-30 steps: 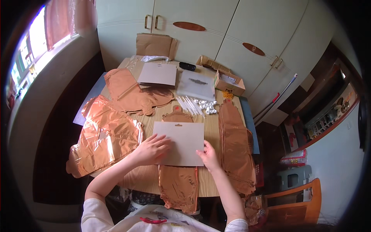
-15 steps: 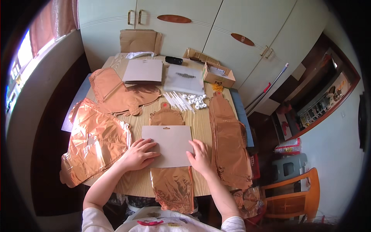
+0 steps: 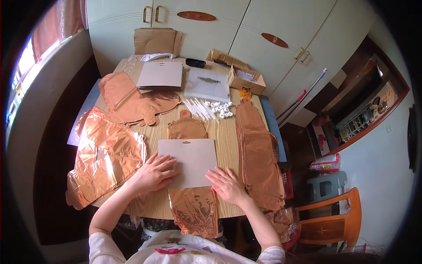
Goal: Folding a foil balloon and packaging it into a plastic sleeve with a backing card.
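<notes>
A light grey card with a hang slot at its top edge lies flat on a copper-coloured foil balloon. The balloon sticks out above and below the card, its lower end hanging over the table's front edge. My left hand rests on the card's left side, fingers spread. On the lower right corner of the card lies my right hand, its fingers stretched out flat. Neither hand grips anything.
Flat foil balloons lie at left, far left and right. Farther back are a card stack, clear bags, white sticks, white cups and a cardboard box. A wooden chair stands at right.
My right hand has slid from the card's right edge down and inward to its lower right corner. My left hand stays on the left side. The view has shifted slightly.
</notes>
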Demonstrator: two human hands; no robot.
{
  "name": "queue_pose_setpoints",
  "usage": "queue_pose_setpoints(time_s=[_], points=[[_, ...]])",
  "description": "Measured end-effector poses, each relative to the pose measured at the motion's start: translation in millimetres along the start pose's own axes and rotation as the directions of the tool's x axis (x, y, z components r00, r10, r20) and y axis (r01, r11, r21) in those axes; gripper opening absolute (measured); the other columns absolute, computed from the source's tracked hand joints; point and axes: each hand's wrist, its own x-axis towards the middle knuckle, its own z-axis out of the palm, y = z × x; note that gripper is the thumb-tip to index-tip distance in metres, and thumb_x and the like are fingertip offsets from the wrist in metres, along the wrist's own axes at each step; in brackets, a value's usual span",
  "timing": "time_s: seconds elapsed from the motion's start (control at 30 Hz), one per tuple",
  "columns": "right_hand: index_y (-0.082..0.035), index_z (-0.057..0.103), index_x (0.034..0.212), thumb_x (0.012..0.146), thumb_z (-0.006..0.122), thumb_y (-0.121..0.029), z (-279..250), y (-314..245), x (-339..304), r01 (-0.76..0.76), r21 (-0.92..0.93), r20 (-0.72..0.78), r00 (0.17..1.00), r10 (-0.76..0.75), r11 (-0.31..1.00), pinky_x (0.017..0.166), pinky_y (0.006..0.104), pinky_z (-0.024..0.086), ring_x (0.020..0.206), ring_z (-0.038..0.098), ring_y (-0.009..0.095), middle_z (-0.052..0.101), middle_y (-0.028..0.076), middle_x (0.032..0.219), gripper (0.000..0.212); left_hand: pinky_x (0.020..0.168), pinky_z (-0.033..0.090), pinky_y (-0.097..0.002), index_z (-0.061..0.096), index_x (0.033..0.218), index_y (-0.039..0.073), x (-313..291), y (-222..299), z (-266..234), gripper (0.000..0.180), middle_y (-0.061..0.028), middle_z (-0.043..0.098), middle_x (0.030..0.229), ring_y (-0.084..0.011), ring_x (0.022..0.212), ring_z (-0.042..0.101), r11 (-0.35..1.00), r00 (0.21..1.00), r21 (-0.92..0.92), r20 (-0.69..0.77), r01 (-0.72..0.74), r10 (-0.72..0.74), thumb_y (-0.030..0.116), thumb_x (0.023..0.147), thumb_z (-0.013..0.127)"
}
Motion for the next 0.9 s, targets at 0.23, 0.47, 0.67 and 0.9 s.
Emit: queue_pose_setpoints(time_s=[0.23,0.47,0.67,0.9], points=[[-0.020,0.020,0.156,0.075,0.073,-0.057,-33.1,-40.2,-40.3,0.156,0.201,0.208,0.958,-0.198,0.967,0.120,0.0571,0.010,0.149,0.017,0.031,0.015,0.012,0.162,0.103,0.118,0.018,-0.0539,0.044,0.145,0.009,-30.4,32.6,-13.8,0.079,-0.0107,0.035,0.154,-0.0305,0.145,0.027,1.000,0.983,0.003,0.184,0.003,-0.004,0.066,0.091,0.046],[-0.022,0.034,0.151,0.090,0.058,-0.032,1.1,-86.8,-71.1,0.238,-0.376,0.151,0.969,-0.194,0.895,0.118,0.0489,0.024,0.146,0.027,0.027,0.031,0.006,0.157,0.066,0.118,0.018,-0.0556,0.044,0.145,0.012,-33.2,36.4,-4.0,0.084,-0.0092,0.036,0.154,-0.0344,0.145,0.026,0.999,0.994,-0.034,0.104,0.038,-0.035,0.073,0.087,0.042],[-0.021,0.058,0.134,0.094,0.051,-0.022,10.1,-90.3,-77.3,0.242,-0.217,-0.057,0.964,-0.259,0.946,0.111,0.0456,0.038,0.133,0.048,0.025,0.053,0.003,0.142,0.041,0.117,0.018,-0.0557,0.046,0.144,0.014,-34.3,34.2,1.9,0.081,-0.0075,0.040,0.152,-0.0333,0.145,0.027,0.997,0.993,-0.079,0.117,-0.011,0.020,0.072,0.088,0.042],[-0.024,0.062,0.130,0.089,0.057,-0.021,8.8,-117.0,-97.4,0.265,-0.159,-0.036,0.961,-0.274,0.951,0.110,0.0462,0.039,0.130,0.051,0.023,0.058,0.002,0.137,0.041,0.118,0.015,-0.0565,0.044,0.145,0.015,-54.7,52.7,6.4,0.084,-0.0065,0.039,0.153,-0.0332,0.145,0.027,0.995,0.990,-0.081,0.127,-0.050,0.060,0.074,0.085,0.045]])
